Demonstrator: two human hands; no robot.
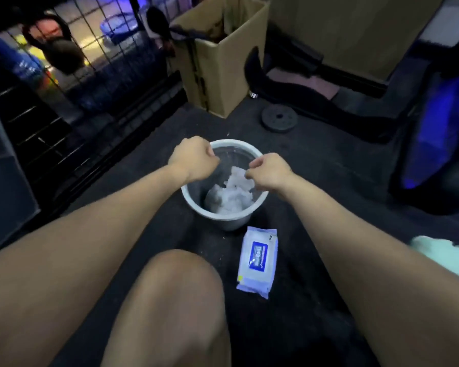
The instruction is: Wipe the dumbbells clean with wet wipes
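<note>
Smooth pale plastic bin (224, 219), crumpled white used wipes (229, 193) inside, glossy plastic-film wet wipes pack (257, 262), matt brown cardboard box (223, 64), rough dark matt floor (302, 234), matt black weight plate (279, 118)

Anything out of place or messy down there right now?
No spill or damage shows. One oddity: no dumbbell is in view, only a loose weight plate by the cardboard box. Crumpled wipes sit inside the bin.

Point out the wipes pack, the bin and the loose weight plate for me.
wipes pack (257, 262): head view, on its blue label.
bin (224, 217): head view, on its near rim.
weight plate (279, 118): head view, beside its centre hole.
</note>
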